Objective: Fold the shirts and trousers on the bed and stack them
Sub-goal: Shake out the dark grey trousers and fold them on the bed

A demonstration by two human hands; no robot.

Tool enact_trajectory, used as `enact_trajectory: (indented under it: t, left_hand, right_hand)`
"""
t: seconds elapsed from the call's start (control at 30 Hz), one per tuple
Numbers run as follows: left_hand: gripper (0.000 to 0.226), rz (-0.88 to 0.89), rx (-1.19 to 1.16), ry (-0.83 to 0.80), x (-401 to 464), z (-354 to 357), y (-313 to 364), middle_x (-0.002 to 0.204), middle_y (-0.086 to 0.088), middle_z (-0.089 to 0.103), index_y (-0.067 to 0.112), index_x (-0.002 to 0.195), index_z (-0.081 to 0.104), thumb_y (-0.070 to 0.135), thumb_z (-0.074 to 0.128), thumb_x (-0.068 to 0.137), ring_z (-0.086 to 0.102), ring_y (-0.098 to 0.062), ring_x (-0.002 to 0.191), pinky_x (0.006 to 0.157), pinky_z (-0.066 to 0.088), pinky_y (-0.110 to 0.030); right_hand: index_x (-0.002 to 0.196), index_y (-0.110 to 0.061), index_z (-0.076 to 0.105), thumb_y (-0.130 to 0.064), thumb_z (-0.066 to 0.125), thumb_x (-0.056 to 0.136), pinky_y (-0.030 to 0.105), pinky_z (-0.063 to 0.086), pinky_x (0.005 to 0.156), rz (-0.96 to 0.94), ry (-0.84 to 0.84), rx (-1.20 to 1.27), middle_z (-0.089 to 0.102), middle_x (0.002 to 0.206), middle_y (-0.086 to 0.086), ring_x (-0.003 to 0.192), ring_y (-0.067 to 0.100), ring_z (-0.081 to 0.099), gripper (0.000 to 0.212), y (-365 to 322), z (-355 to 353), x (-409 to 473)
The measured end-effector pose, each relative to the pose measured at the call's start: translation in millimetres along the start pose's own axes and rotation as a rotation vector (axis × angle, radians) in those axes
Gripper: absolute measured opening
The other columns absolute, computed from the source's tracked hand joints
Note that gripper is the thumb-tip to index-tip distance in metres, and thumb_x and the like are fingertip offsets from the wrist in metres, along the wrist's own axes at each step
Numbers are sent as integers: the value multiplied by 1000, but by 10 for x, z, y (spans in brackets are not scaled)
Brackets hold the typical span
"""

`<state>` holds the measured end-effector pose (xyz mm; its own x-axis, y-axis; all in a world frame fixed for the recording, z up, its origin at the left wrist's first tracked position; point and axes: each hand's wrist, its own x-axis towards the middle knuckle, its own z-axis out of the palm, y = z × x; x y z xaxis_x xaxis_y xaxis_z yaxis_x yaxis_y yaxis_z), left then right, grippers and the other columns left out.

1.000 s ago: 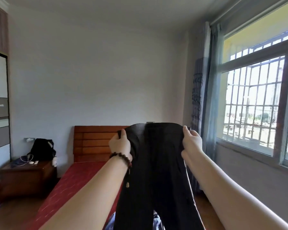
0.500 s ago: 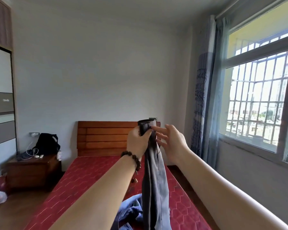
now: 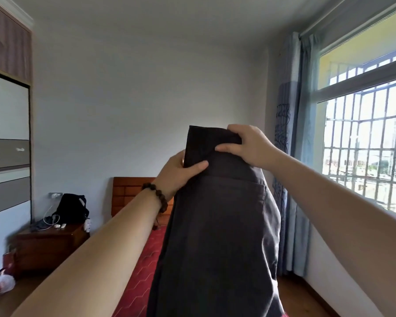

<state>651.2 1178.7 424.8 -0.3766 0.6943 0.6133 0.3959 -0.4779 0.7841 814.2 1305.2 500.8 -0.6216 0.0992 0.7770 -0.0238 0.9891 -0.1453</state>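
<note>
A pair of dark grey trousers hangs in the air in front of me, folded lengthwise, a back pocket facing me. My left hand grips the left side of the waistband, thumb across the cloth. My right hand pinches the top right corner of the waistband. The legs drop out of view at the bottom. The bed with its red patterned cover lies below and behind the trousers, mostly hidden by them.
A wooden headboard stands against the far wall. A bedside cabinet at the left carries a black bag and cables. A wardrobe fills the left edge. A curtain and barred window are at the right.
The trousers hung as a narrow strip from my left hand; now their broad side faces me. My right hand, open before, has taken hold of the waistband's top corner.
</note>
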Motion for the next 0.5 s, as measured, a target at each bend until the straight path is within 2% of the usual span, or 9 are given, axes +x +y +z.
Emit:
enact_trajectory:
  t: [0.07,0.13,0.23,0.27,0.33,0.37,0.43,0.5]
  left_hand:
    - [47,-54,28,-10,-16,17,-68,106,1,73,22,107,71,42,82,66,70,-18,99,87,55,-37]
    - [28,-47,17,36,-23,18,-86,101,0,75,21,99,74,34,80,75,71,-18,94,81,57,-33]
    - [11,-29,12,111,-42,-15,-76,93,0,76,21,90,76,26,77,81,72,-18,87,69,57,-25]
    - [10,-26,2,117,-49,-19,-83,93,-2,76,19,90,76,23,76,81,72,-19,87,69,57,-25]
    - [8,-14,-26,123,-75,-4,-101,92,-6,76,16,88,76,18,76,81,72,-21,86,68,56,-26]
    - [7,-13,-37,137,-83,4,-118,91,-7,76,15,87,77,16,76,80,73,-21,85,67,56,-25]
    - [4,-25,-61,165,-109,13,-158,91,-6,76,17,83,78,16,76,80,73,-21,85,65,56,-24]
    - [5,-59,-94,158,-141,2,-199,92,-6,76,20,82,78,19,77,77,72,-21,86,65,56,-24]
  right_hand:
    - [67,-14,49,-41,76,78,21,31,55,7,20,-2,46,60,-4,58,11,41,40,25,5,6]
    - [69,-14,52,-46,77,74,22,34,56,68,0,-14,51,62,-3,60,12,47,41,142,1,-55]
    - [83,-14,59,-54,76,71,28,42,61,307,-20,-18,61,77,1,71,16,58,45,475,-51,-247]
    - [94,-15,58,-53,75,71,30,45,63,424,-59,71,63,86,2,77,18,61,48,587,-61,-341]
    - [120,-19,48,-40,78,73,36,54,71,667,-208,523,66,111,6,93,24,67,59,742,-5,-548]
    - [127,-20,45,-29,79,73,41,56,75,739,-244,742,65,120,10,99,27,68,64,798,50,-641]
    - [125,-3,52,-12,76,73,38,57,82,743,-236,969,63,126,17,104,26,67,57,873,161,-766]
    - [119,6,59,-8,73,73,35,57,86,683,-147,1095,64,122,21,107,29,66,50,864,236,-823]
